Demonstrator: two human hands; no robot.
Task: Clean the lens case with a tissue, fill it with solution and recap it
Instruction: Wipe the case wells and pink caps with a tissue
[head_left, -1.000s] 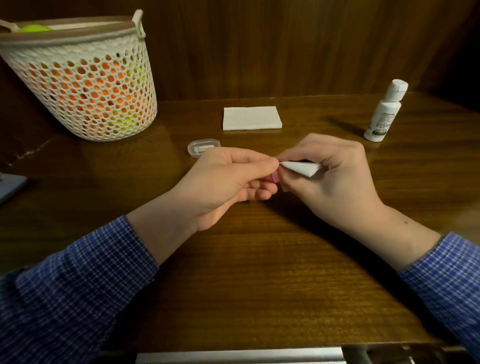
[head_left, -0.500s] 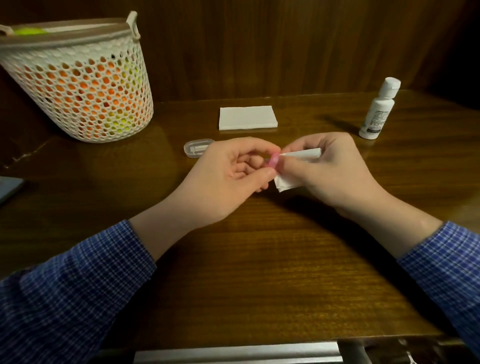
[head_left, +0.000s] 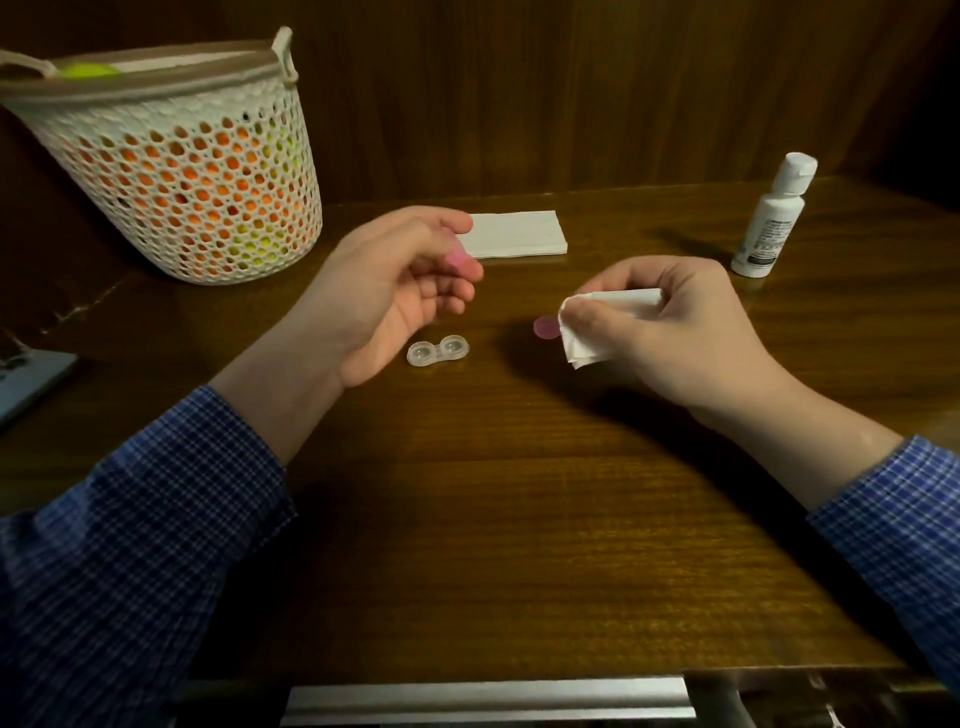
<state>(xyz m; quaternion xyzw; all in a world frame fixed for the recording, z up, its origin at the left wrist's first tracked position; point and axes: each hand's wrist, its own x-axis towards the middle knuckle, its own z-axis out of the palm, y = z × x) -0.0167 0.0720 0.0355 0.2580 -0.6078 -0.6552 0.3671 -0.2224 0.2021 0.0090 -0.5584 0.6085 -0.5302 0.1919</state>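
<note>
Lens case (head_left: 437, 352): uncapped, mid-table. Left hand (head_left: 384, 291) pinches pink cap (head_left: 457, 258); right hand (head_left: 670, 322) grips tissue (head_left: 597, 332). Wipe both wells thoroughly.

Table (head_left: 493, 493) near side of lens case (head_left: 438, 352): bare wood. Behind case: basket (head_left: 208, 176) left, tissue stack (head_left: 514, 234), bottle (head_left: 774, 218) far right.

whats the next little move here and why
Probably set down the pink cap pinched in the left hand, beside the other pink cap lying on the table. Then wipe the open lens case with the tissue that the right hand grips. Both wells are uncapped, and the bottle stands untouched at the far right.
</note>
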